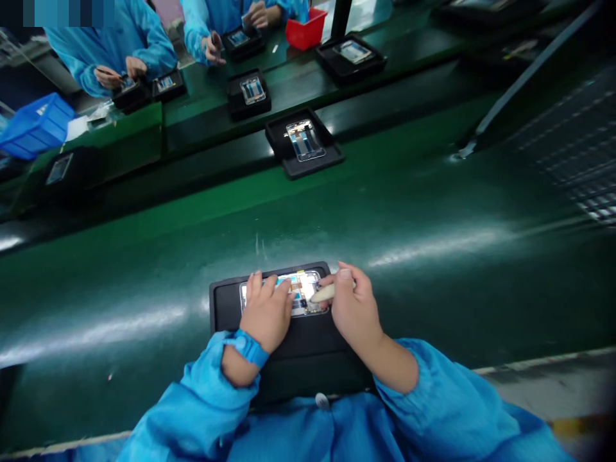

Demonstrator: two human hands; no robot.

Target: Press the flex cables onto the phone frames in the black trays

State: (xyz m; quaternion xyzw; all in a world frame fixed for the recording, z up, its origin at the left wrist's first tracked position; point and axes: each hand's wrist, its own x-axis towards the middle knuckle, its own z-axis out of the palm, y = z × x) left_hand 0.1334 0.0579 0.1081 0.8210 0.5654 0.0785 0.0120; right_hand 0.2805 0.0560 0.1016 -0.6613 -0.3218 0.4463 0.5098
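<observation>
A phone frame with its inner parts exposed (304, 289) lies in a black foam tray (308, 337) on the green bench before me. My left hand (267, 308), with a blue band at the wrist, rests palm down over the phone's left part, fingers stretched and a little apart. In my right hand (353, 301) is a pale, pointed stick-like tool (323, 293), gripped between thumb and fingers. Its tip meets or hovers just over the phone's right part; I cannot tell which. Both hands partly cover the phone.
Beyond the green bench (433, 212), a dark conveyor strip carries several black trays with phone frames, one tray (308, 163) at its near edge. Two co-workers in blue sleeves (149, 38) handle parts opposite. A blue bin (38, 128) and red bin (305, 30) stand there. A metal rack (572, 141) is at right.
</observation>
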